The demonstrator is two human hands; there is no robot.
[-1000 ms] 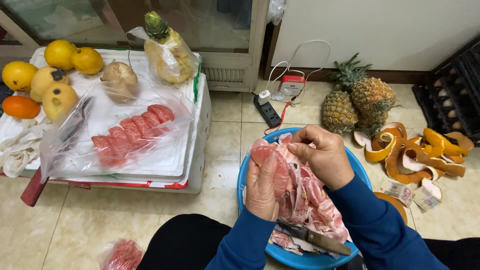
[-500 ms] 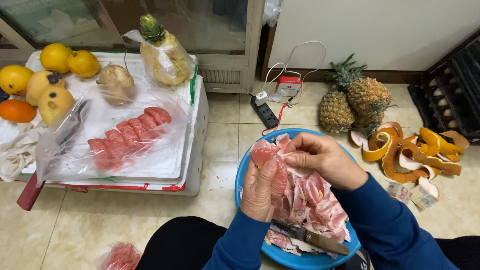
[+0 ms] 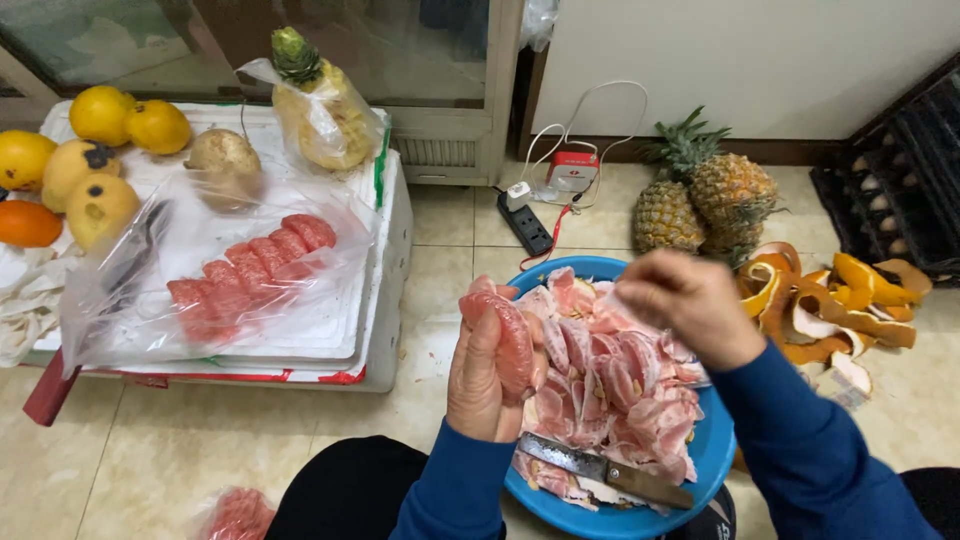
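Since a second ago the right hand (image 3: 688, 305) has lifted off the fruit and pulled away to the right, and the left hand (image 3: 490, 375) now has the pomelo segment (image 3: 508, 335) to itself. Left grip is closed around that pink segment, thumb along the near side, holding it just above the left edge of the blue bowl (image 3: 712, 455). Right hand is blurry, fingers curled in; can't tell if anything's pinched in there.

Nearest to the camera, a knife (image 3: 605, 472) with a wooden handle lies across the near part of the bowl, on a heap of pink peel and membrane scraps (image 3: 620, 385). Bottom left on the floor there's a small bag of pink fruit (image 3: 235, 515).

Further left, a white foam box (image 3: 385, 300) carries a clear plastic bag with peeled segments (image 3: 250, 265) lined up in a row. Orange peel pieces (image 3: 835, 300) are piled on the floor to the right of the bowl.

Far side: yellow citrus fruits (image 3: 100, 150) on the box's left end, a bagged pineapple (image 3: 320, 105), two whole pineapples (image 3: 705, 195) on the floor, and a power strip (image 3: 525, 220).
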